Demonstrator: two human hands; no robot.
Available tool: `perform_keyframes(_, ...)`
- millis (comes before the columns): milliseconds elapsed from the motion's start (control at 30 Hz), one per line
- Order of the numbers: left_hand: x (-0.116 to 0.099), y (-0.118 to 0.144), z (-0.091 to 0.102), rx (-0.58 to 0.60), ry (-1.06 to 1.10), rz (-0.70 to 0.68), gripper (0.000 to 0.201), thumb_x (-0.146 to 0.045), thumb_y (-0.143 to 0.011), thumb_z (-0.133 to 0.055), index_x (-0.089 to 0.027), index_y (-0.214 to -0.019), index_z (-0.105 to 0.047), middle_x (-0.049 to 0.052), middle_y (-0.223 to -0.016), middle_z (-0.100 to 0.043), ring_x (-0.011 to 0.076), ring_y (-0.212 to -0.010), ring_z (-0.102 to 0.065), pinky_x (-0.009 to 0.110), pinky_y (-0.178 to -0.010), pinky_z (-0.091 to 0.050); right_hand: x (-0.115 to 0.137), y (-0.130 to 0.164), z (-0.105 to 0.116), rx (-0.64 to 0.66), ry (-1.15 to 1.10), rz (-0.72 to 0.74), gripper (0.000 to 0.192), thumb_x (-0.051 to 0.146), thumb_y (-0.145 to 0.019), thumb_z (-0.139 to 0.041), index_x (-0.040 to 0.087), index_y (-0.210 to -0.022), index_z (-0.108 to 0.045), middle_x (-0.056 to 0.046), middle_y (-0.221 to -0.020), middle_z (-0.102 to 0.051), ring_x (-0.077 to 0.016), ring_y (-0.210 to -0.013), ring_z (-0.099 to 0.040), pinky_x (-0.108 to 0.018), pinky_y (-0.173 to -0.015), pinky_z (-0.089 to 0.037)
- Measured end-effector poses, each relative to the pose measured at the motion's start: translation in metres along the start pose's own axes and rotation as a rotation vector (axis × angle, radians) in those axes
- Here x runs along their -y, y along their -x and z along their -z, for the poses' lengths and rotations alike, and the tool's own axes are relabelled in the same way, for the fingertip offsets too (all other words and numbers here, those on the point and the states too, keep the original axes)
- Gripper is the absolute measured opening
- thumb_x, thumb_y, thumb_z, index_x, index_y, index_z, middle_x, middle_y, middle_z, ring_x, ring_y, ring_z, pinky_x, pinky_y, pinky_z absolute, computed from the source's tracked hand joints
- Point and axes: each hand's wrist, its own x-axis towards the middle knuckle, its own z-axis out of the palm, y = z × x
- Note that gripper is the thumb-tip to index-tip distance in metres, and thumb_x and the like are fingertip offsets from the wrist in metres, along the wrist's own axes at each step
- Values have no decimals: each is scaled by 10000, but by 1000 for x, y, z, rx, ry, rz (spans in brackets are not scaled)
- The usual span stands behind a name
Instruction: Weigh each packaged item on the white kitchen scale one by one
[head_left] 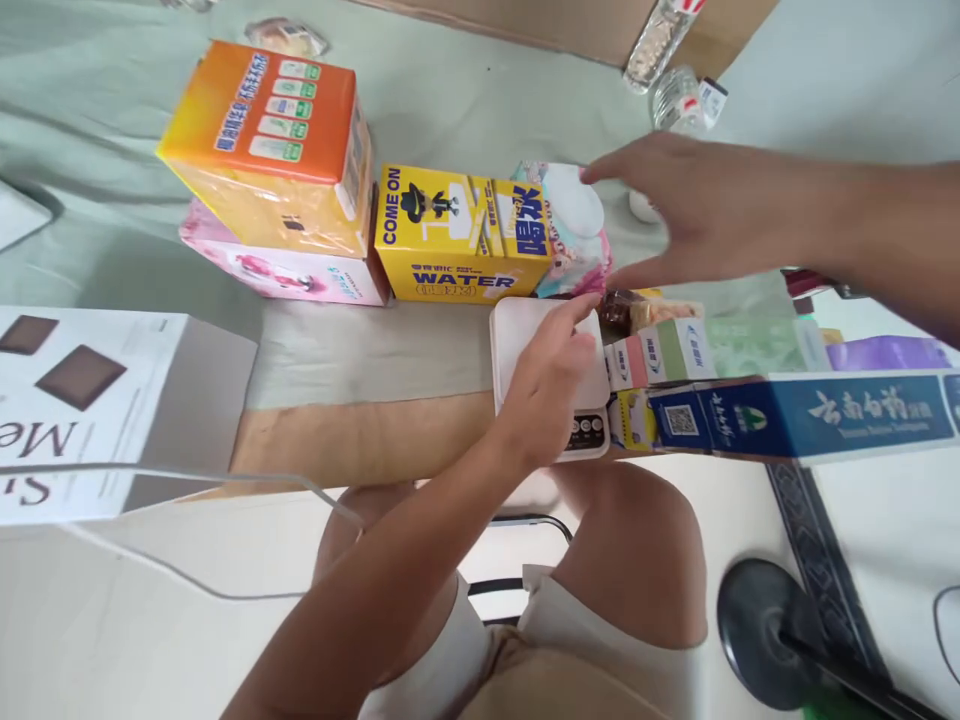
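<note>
My left hand (549, 385) reaches over a white kitchen scale (517, 335) near the table's front edge. Its index finger points to the far right, the tip close to a wipes pack; the other fingers are partly hidden, and it holds nothing visible. From the right comes my right hand (675, 205), thumb and fingers spread wide beside that wipes pack (574, 200), which has a round white lid and pink and blue print. Whether its fingertips touch the pack is hard to tell. A yellow drink carton (465, 225) stands directly left of the pack.
An orange box (300, 130) rests on a pink-and-white box (300, 275). A white box (150, 350) and cable lie left. Right of the scale are a long blue toothpaste box (832, 415) and a green box (757, 345). Clear plastic bottles (679, 100) stand at the back.
</note>
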Motion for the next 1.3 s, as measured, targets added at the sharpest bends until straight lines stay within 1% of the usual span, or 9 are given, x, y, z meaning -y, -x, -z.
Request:
perform_keyframes(100, 1, -13, -6, -12, 271, 191, 491, -529, -975, -430, -236, -1347, -562, 62, -1658, -518, 235, -1631, -388, 410, -1372, -280, 1, -45, -26, 321, 448, 258, 897, 684, -711, -621, -25, -1255, -690, -205, -1665, -426, -424, -1532, -437, -468, -1136, -472)
perform_keyframes(200, -4, -20, -5, -82, 423, 302, 462, -467, -979, -371, -224, -1319, -568, 59, -1649, -525, 221, -1640, -375, 381, -1369, -281, -12, -67, -43, 371, 484, 331, 1431, 572, -346, -989, 199, -1617, -450, -150, -1730, -356, -448, -1574, -412, -564, -1264, -454)
perform_keyframes(300, -7, -22, -1, -105, 497, 344, 438, -453, -965, -385, -229, -1298, -561, 66, -1620, -553, 217, -1619, -412, 373, -1356, -301, -18, -80, -52, 410, 468, 376, 1523, 575, -386, -974, 190, -1689, -287, -128, -1752, -314, -423, -1635, -312, -558, -1318, -369)
perform_keyframes(600, -7, -28, 0, -169, 597, 376, 369, -441, -981, -393, -226, -1195, -603, 64, -1468, -663, 226, -1538, -523, 372, -1325, -356, -14, -83, -57, 410, 397, 321, 1510, 211, -384, -1007, 130, -1693, -258, -219, -1680, -376, -469, -1594, -318, -635, -1304, -291)
perform_keyframes(733, -8, -27, 1, -158, 610, 364, 366, -446, -987, -409, -211, -1166, -624, 78, -1459, -669, 236, -1533, -529, 375, -1331, -355, -18, -83, -58, 373, 373, 300, 1434, 209, -343, -1001, 115, -1636, -388, -222, -1637, -449, -466, -1568, -348, -638, -1283, -289)
perform_keyframes(900, -4, -23, 4, -101, 638, 310, 357, -437, -982, -452, -203, -1139, -672, 83, -1428, -700, 255, -1531, -530, 378, -1325, -380, -17, -84, -58, 303, 377, 252, 987, 226, -516, -921, 44, -1432, -601, -152, -1636, -495, -382, -1547, -412, -553, -1277, -330)
perform_keyframes(1000, -3, -20, 8, -21, 650, 270, 366, -457, -974, -485, -211, -1105, -723, 62, -1364, -742, 252, -1484, -574, 358, -1286, -432, -16, -78, -49, 294, 406, 190, 1233, 148, -395, -971, 89, -1540, -519, -183, -1638, -482, -424, -1557, -387, -606, -1276, -319)
perform_keyframes(1167, -13, -20, 20, 116, 686, 199, 503, -431, -1044, -367, -182, -854, -761, 74, -950, -798, 196, -978, -760, 297, -973, -599, -9, -56, -16, 231, 493, 105, 1314, 175, -410, -977, 160, -1610, -441, -164, -1692, -407, -454, -1609, -293, -599, -1276, -316)
perform_keyframes(1300, -24, -20, 32, -40, 724, 101, 753, -476, -1112, -138, -173, -639, -639, 46, -636, -631, 136, -639, -646, 243, -685, -544, 11, -29, 14, 131, 519, 77, 1015, 410, -709, -832, 185, -1608, -421, -58, -1711, -396, -391, -1621, -288, -521, -1272, -328)
